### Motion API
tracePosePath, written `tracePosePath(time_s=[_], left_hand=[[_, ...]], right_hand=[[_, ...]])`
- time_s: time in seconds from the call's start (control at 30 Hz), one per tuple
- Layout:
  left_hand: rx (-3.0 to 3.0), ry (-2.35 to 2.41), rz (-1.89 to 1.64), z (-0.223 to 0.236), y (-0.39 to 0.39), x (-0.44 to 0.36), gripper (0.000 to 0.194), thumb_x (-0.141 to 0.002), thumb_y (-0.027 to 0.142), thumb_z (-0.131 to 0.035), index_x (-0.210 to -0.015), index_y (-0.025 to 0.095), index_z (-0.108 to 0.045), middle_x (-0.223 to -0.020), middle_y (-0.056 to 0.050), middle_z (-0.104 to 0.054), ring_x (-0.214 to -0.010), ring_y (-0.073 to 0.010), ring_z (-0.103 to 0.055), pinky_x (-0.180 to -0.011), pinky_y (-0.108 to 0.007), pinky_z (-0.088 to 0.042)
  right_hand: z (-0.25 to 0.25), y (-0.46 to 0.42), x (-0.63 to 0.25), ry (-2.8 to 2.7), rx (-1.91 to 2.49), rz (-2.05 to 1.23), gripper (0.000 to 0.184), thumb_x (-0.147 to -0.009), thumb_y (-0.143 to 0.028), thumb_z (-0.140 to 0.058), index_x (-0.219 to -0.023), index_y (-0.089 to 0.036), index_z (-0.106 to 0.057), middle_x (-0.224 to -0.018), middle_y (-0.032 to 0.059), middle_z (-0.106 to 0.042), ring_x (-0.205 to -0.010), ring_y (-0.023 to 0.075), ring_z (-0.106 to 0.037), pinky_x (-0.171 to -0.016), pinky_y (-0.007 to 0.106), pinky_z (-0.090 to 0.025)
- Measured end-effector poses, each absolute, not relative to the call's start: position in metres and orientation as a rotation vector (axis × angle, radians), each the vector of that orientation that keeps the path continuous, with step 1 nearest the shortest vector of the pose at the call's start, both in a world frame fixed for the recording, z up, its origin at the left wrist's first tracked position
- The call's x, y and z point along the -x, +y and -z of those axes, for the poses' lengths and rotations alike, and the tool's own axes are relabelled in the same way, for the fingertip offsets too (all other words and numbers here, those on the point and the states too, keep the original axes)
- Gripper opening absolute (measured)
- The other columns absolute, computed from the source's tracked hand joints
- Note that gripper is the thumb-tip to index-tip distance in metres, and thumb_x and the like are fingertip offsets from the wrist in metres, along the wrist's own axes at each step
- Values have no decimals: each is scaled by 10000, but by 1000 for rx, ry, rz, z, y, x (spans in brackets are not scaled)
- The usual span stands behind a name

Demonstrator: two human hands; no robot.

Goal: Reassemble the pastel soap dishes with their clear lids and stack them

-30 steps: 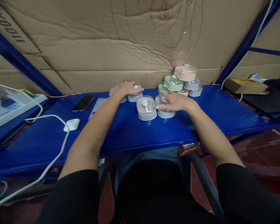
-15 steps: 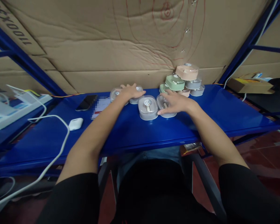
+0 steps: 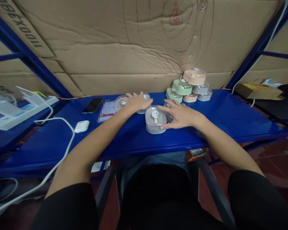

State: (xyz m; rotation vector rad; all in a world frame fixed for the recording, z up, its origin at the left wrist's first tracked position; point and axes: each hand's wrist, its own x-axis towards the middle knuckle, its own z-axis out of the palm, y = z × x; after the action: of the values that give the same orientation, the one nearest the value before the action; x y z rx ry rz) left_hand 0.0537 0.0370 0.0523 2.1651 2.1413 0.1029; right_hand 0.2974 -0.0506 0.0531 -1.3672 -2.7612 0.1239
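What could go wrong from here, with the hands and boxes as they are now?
The right hand is near the stacked boxes, so a careless lift might knock the peach box off the top.

The front grey box touches the fingers of this hand and could be pushed out of place.

The cable runs close beside the left forearm, which might catch it.
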Motion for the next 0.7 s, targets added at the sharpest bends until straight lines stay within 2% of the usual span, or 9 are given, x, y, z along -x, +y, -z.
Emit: tracePosePath(time_s=[0.1, 0.23, 0.4, 0.5, 0.7], left_hand=[[-2174, 2138, -86, -52, 23, -56, 1137, -977, 918, -367, -1850, 193, -293, -1864, -294, -363, -1690, -702, -201, -1213, -984, -198], [-2214, 2098, -38, -55, -1, -60, 1104, -1012, 891, -366, -1851, 180, -274, -1861, -312, -355, -1696, -698, -207, -1224, -971, -213], [-2278, 2085, -13, -54, -43, -58, 1058, -1033, 879, -343, -1847, 205, -303, -1822, -299, -436, -1665, -699, -291, -1203, -959, -284], [-2328, 2096, 3, -53, -73, -52, 999, -1059, 838, -363, -1841, 217, -328, -1793, -296, -483, -1657, -672, -343, -1207, -923, -328], [-2341, 2090, 60, -55, -119, -47, 966, -1084, 778, -392, -1856, 204, -302, -1803, -293, -472, -1695, -667, -289, -1236, -930, -285]], right_hand=[[-51, -71, -303, -2756, 1396, -58, 1097, -945, -925, -659, -1841, -352, -389, -1889, 239, -319, -1716, 629, -263, -1193, 873, -459], [-44, -92, -320, -2715, 1464, 16, 1105, -932, -942, -650, -1837, -361, -398, -1881, 233, -343, -1690, 671, -286, -1156, 906, -475], [-34, -99, -343, -2656, 1492, 82, 1115, -921, -979, -614, -1832, -371, -406, -1889, 216, -342, -1710, 647, -277, -1184, 913, -452], [-32, -96, -346, -2643, 1532, 101, 1092, -946, -972, -577, -1836, -367, -395, -1895, 218, -328, -1721, 629, -273, -1188, 909, -449], [-32, -78, -333, -2611, 1570, 132, 1042, -992, -943, -526, -1829, -333, -410, -1885, 219, -354, -1697, 647, -301, -1162, 886, -484]])
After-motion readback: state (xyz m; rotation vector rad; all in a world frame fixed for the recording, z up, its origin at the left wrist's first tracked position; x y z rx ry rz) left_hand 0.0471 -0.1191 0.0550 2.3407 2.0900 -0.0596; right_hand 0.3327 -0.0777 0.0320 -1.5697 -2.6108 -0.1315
